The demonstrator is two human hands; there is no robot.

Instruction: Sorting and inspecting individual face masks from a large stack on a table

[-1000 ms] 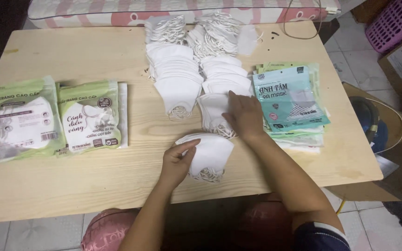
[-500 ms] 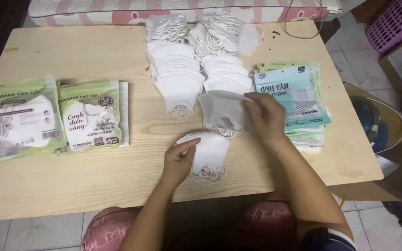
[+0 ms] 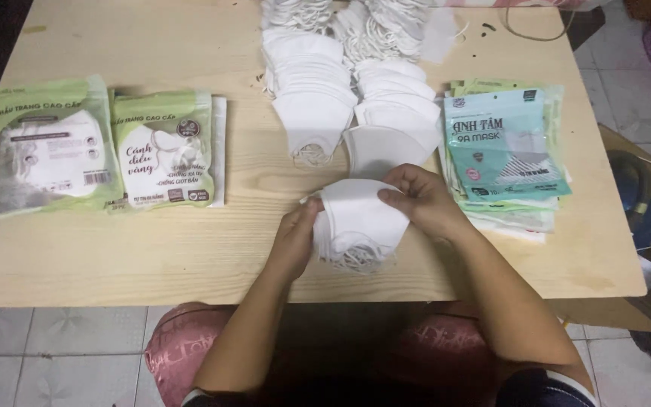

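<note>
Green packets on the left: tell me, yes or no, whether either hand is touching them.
No: both the left hand and right hand hold the small stack of white masks, well apart from the green packets.

Both hands meeting, fingers curled

Left hand (image 3: pixel 295 235) pinches with thumb and fingertips; right hand (image 3: pixel 422 202) curls over its grip from above, both forearms angled inward toward each other.

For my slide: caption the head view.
Both hands, left hand and right hand, hold stacked white face masks over wooden table.
</note>
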